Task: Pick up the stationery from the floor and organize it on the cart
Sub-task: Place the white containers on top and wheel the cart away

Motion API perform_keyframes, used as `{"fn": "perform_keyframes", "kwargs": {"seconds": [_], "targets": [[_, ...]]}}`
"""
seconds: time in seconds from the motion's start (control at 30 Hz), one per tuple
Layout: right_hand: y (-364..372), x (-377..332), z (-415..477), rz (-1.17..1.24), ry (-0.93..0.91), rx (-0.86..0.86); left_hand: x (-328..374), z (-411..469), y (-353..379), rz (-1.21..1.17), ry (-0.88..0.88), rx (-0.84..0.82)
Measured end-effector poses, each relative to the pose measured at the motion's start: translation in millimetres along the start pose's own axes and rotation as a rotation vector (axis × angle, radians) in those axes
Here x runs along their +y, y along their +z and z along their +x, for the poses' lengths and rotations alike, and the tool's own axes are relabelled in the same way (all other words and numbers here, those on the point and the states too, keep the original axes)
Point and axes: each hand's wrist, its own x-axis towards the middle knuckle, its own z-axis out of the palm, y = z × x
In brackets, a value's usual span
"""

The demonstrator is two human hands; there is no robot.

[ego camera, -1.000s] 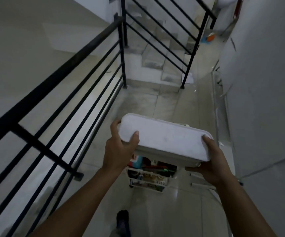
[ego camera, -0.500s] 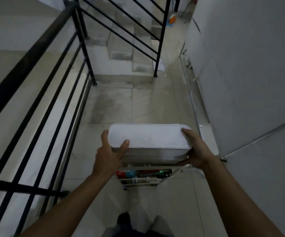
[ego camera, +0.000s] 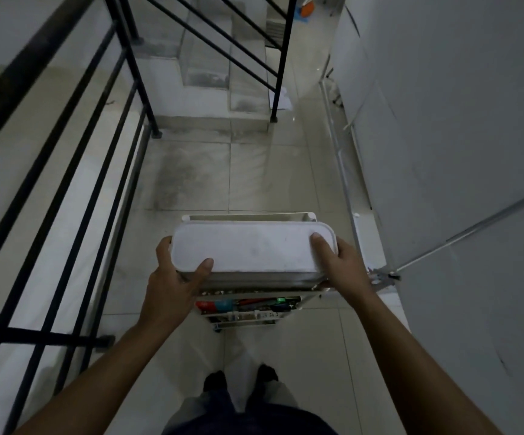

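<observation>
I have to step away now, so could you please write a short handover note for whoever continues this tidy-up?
Left hand: grip on the left end of the white lidded box, thumb on the lid.
Right hand: grip on the right end of the same box.
The box is held level just over the top of the white cart; whether it already rests there cannot be told.
Lower cart shelves already hold colourful stationery.
No loose stationery shows on the visible floor.
Left to do: set the box down squarely on the cart, let go, then check the floor out of view.
</observation>
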Motion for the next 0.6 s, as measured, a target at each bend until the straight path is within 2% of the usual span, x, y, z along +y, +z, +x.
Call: {"fn": "perform_keyframes", "kwargs": {"seconds": [0.23,0.4,0.6], "targets": [[11.9,6.3,-9.8,-0.084,-0.049,0.052,-2.1,-1.2,-3.1,-0.019,-0.054,0.023],[9.0,0.4,-15.4,-0.353,-0.262,0.169,-5.5,0.5,-4.8,-0.014,-0.025,0.022],[-3.3,5.6,-16.1,-0.428,-0.374,0.014,-13.4,7.8,-13.2,0.032,-0.003,-0.022]]}}
